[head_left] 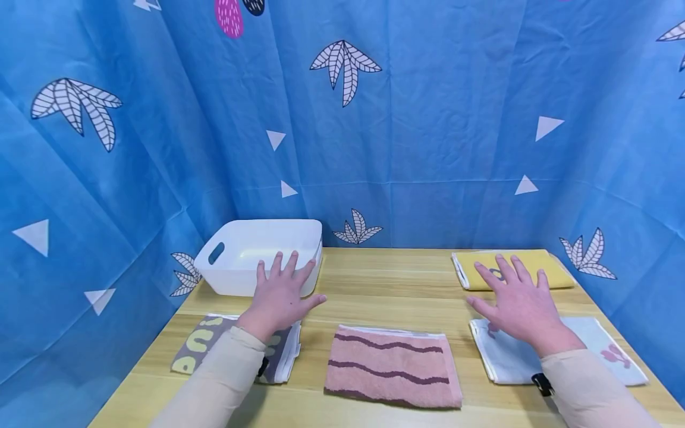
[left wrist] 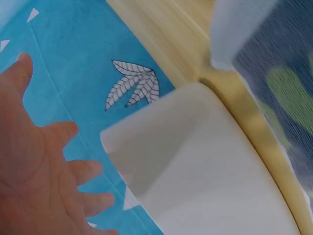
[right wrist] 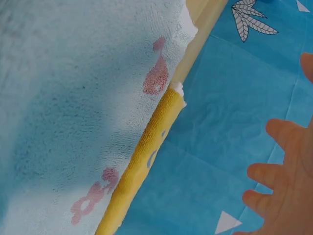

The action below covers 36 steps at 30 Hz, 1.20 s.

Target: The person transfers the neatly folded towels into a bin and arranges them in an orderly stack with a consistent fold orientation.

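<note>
Above a wooden table [head_left: 385,303], hovering with left hand [head_left: 279,297] and right hand [head_left: 519,306] spread wide, holding nothing — probably best relaxing fingers and lifting wrists clear. Showing, beyond the left hand, a white basket [head_left: 232,280] with slotted end facing left and long axis running crosswise — and, around the right, a folded white towel [head_left: 508,356] and yellow towel [head_left: 559,273], likewise lying crosswise.

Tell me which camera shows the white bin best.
The head view: it shows most of the bin, including a handle hole, though the left hand covers part. The left wrist view shows only a plain, cropped section up close; the right wrist view, none.
</note>
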{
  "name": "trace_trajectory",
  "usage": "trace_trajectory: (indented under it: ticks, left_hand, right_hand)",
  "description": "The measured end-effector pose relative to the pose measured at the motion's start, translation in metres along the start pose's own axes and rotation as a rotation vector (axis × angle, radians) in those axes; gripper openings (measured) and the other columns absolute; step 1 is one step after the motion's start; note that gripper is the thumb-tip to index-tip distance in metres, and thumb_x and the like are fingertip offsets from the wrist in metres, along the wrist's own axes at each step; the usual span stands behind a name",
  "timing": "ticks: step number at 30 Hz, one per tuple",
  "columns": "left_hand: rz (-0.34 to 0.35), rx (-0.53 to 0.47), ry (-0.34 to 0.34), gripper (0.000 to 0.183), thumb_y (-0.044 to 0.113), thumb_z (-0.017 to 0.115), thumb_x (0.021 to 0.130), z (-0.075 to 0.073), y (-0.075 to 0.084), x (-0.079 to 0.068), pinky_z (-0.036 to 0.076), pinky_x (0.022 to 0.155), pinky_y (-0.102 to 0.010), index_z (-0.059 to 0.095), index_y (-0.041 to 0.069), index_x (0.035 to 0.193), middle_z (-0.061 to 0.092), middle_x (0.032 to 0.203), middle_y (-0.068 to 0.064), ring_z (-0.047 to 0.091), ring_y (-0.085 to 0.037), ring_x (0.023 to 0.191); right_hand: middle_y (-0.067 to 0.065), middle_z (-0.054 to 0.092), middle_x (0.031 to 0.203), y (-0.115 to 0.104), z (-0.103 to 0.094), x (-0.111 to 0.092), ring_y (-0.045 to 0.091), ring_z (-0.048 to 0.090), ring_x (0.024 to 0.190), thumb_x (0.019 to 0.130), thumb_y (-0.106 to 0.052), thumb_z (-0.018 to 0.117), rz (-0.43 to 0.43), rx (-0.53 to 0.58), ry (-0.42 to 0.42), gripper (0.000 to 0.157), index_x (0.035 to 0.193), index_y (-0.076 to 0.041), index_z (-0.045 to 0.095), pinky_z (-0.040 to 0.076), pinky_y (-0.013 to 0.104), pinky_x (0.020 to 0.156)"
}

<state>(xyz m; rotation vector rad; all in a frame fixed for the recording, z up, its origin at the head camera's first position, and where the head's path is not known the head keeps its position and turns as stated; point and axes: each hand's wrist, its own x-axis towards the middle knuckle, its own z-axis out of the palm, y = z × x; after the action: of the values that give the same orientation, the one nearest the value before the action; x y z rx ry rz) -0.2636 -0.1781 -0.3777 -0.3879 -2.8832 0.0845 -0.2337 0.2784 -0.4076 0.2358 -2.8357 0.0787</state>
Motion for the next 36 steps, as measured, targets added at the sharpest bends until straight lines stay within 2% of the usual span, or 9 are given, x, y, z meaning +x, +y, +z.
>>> trace_trajectory:
  ticks: [5,10,14,17,23,27,31,36]
  left_hand:
    - [-0.026,0.018,-0.021,0.096,0.087,0.019,0.073,0.008,-0.019,0.002,-0.003,0.100,-0.068,0.025,0.029,0.149,0.021,0.153,-0.013,0.008,-0.044,0.138]
    - [-0.050,0.015,-0.042,0.091,0.084,0.026,0.077,0.018,-0.041,0.003,-0.006,0.099,-0.068,0.023,0.028,0.149,0.020,0.153,-0.014,0.008,-0.045,0.137]
    - [-0.058,0.005,-0.060,0.092,0.084,0.024,0.076,0.023,-0.055,0.002,-0.007,0.099,-0.068,0.021,0.028,0.150,0.018,0.153,-0.014,0.008,-0.045,0.137]
    - [-0.043,-0.001,-0.049,0.091,0.083,0.026,0.078,0.025,-0.065,0.001,-0.003,0.100,-0.069,0.023,0.027,0.149,0.019,0.153,-0.015,0.010,-0.044,0.137]
    - [-0.016,-0.035,-0.024,0.080,0.069,0.040,0.086,0.025,-0.087,-0.001,0.000,0.100,-0.068,0.024,0.024,0.149,0.021,0.152,-0.016,0.013,-0.044,0.137]
    - [-0.015,-0.044,-0.009,0.078,0.067,0.040,0.087,0.027,-0.102,-0.003,0.001,0.100,-0.069,0.025,0.022,0.149,0.023,0.151,-0.017,0.016,-0.045,0.136]
    - [-0.022,-0.050,0.012,0.078,0.068,0.040,0.087,0.031,-0.115,-0.003,0.003,0.101,-0.067,0.028,0.021,0.148,0.026,0.150,-0.017,0.020,-0.042,0.135]
    - [-0.010,-0.088,0.013,0.076,0.066,0.042,0.087,0.035,-0.121,0.001,0.003,0.104,-0.063,0.035,0.017,0.144,0.035,0.145,-0.017,0.027,-0.040,0.133]
  right_hand:
    - [0.024,0.022,0.148,0.000,0.000,0.000,0.049,0.012,0.133,0.082,-0.077,0.034,0.000,-0.004,-0.007,0.083,0.145,-0.023,0.034,0.001,0.075,0.092]
    - [0.024,0.022,0.148,0.000,0.001,-0.002,0.049,0.013,0.133,0.082,-0.076,0.035,-0.003,-0.001,-0.013,0.083,0.146,-0.024,0.033,0.002,0.075,0.092]
    - [0.023,0.023,0.148,0.001,0.003,-0.003,0.048,0.014,0.133,0.081,-0.077,0.036,0.000,0.000,-0.011,0.083,0.145,-0.023,0.035,0.005,0.074,0.092]
    - [0.023,0.022,0.148,0.002,0.003,-0.003,0.048,0.014,0.133,0.081,-0.077,0.035,-0.005,0.000,-0.015,0.084,0.145,-0.023,0.035,0.005,0.074,0.092]
    - [0.023,0.022,0.148,0.001,0.002,-0.002,0.049,0.014,0.132,0.082,-0.076,0.035,-0.015,0.000,-0.018,0.083,0.146,-0.023,0.034,0.004,0.074,0.093]
    - [0.023,0.020,0.149,0.001,0.001,-0.003,0.049,0.014,0.132,0.083,-0.074,0.039,-0.017,0.008,-0.019,0.082,0.146,-0.023,0.033,0.002,0.074,0.093]
    - [0.023,0.020,0.149,0.001,0.001,-0.003,0.049,0.013,0.133,0.082,-0.076,0.037,-0.013,0.006,-0.024,0.083,0.146,-0.024,0.032,0.003,0.074,0.093]
    - [0.024,0.021,0.149,0.002,0.002,-0.004,0.049,0.014,0.132,0.082,-0.076,0.036,-0.010,0.003,-0.027,0.084,0.146,-0.023,0.033,0.005,0.074,0.093]
